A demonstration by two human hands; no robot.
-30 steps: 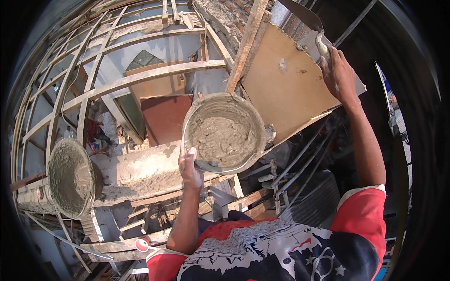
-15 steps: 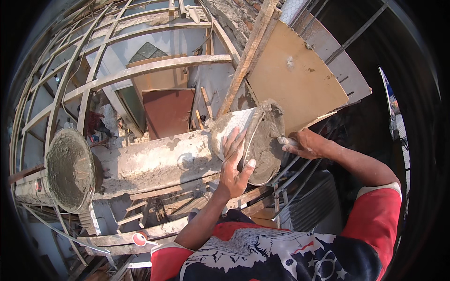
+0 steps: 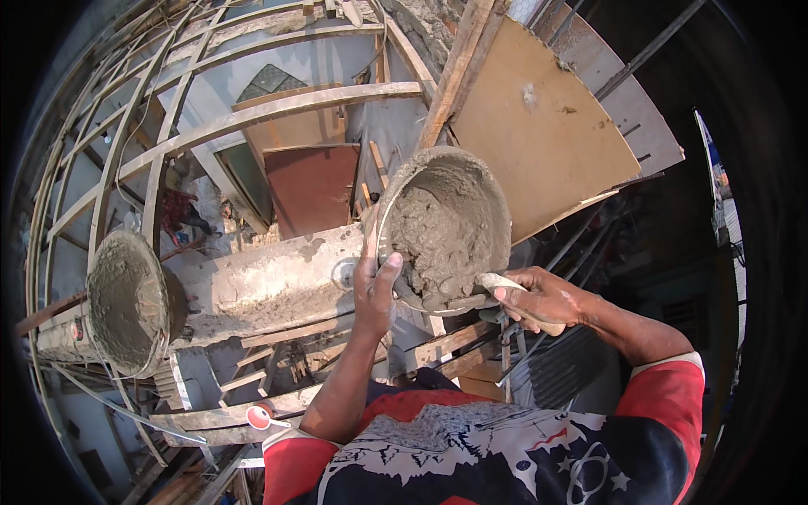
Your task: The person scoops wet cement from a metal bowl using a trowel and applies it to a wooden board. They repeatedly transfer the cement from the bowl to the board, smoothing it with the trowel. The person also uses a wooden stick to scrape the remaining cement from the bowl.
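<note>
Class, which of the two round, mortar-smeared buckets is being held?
The round bucket of wet grey mortar at the centre: the left hand holds its rim. The other round, mortar-coated bucket, at far left, has no hand on it.

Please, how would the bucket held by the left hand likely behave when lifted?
The bucket is probably heavy for its size, because mortar fills much of its inside. The mortar shows thick lumps, so it may slump rather than splash. The smeared rim might feel slippery.
</note>
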